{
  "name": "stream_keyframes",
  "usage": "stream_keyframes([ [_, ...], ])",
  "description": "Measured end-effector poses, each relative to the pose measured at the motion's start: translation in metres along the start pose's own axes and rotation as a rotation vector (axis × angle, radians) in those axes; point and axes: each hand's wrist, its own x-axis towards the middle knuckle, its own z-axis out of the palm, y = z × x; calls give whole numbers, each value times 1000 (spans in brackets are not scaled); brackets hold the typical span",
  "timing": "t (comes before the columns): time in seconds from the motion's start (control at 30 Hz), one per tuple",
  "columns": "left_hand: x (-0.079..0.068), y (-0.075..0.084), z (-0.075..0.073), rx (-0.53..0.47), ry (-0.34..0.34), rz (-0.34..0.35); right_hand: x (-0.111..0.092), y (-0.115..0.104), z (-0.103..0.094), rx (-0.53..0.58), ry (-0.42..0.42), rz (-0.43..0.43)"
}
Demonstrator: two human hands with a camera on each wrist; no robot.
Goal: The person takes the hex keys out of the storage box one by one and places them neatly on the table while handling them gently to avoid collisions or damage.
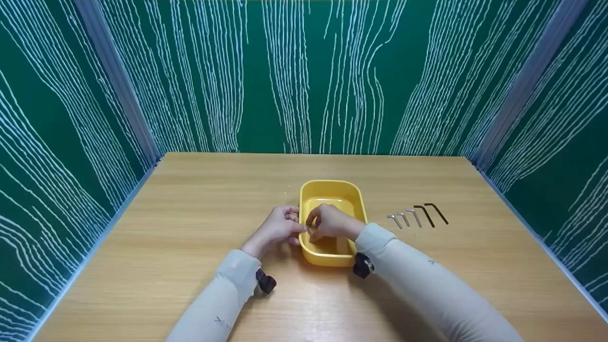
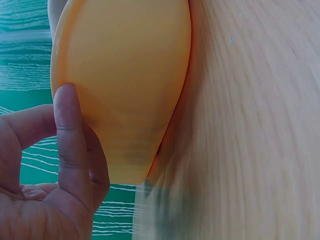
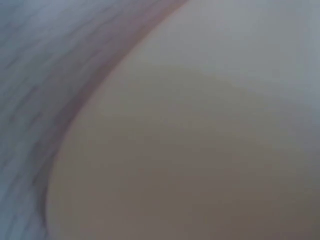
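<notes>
A yellow plastic bin (image 1: 332, 260) stands on the table in the head view. My left hand (image 1: 281, 226) is at its left side, the thumb over the rim and the other fingers along the outer wall. In the left wrist view, fingers (image 2: 72, 145) of that hand lie against the bin's outer wall (image 2: 130, 75). My right hand (image 1: 331, 221) reaches down inside the bin by its left wall, fingers bent, close to the left thumb. Whatever lies between its fingertips is too small to make out. Only the blurred bin wall (image 3: 190, 165) fills the right wrist view.
To the right of the bin, several L-shaped hex keys lie in a row: silvery ones (image 1: 414, 217) and black ones (image 1: 437, 213). Tiny light specks (image 1: 286, 192) dot the wooden table (image 1: 213, 190) left of the bin. Green panels with white lines (image 1: 275, 76) enclose the table.
</notes>
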Motion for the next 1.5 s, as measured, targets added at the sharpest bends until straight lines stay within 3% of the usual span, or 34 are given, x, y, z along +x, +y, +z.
stream_keyframes([
  [0.5,0,1,0,33,17,-3,0,0,-1,-12,-27,0],
  [1.03,-2,-1,1,12,13,11,-1,3,-1,-33,1,-5],
  [1.23,-1,-2,2,10,19,2,-3,4,-9,23,2,74],
  [1.5,0,-2,2,5,24,7,-6,7,-26,59,27,90],
])
